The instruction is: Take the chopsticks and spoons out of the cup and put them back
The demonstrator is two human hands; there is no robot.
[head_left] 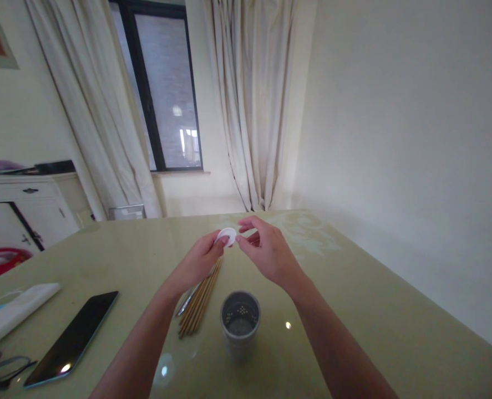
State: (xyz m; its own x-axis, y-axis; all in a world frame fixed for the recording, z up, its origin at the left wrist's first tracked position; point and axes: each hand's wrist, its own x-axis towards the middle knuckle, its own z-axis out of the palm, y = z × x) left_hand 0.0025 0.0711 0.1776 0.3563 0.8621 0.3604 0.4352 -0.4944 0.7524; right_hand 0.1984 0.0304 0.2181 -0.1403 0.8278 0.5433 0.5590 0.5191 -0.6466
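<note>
My left hand [199,259] is closed on a small round white disc [228,235], its thumb lying over the face. Whether the disc is a lid or a roll of something, I cannot tell. Close by on the right, my right hand [269,247] has its fingers curved and apart; its thumb tip is at the disc's edge, and contact is unclear. Below the left hand lies a bundle of wooden chopsticks [201,302], with a shiny metal utensil [186,302] along its left side. A grey cup with small holes [241,327] stands upright between my forearms.
The greenish, glossy table [374,332] meets a wall on the right. To the left lie a black-screened phone [73,338], a white power strip [21,313] and dark-framed glasses [4,368]. A red basin [4,263] and white cabinet [41,205] are beyond the table.
</note>
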